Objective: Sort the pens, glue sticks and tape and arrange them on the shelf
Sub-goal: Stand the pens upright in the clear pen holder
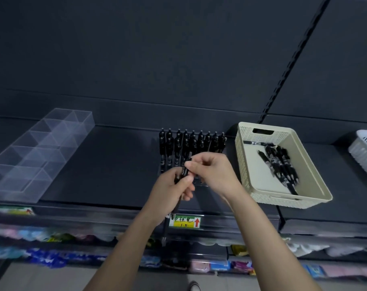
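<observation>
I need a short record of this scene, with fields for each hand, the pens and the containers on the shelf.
left hand: grips a bundle of pens that hang below it
right hand: pinches a single pen at the top of that bundle
standing pens: upright in rows behind the hands
loose pens: lying in the beige basket, right of the rows
clear divided box: far left, nothing seen inside
white basket: far right, partly out of view
glue sticks, tape: none visible

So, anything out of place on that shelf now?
Mainly the beige basket: it sits skewed on the shelf, its near edge close to the front lip. The racked pens stand upright.
</observation>
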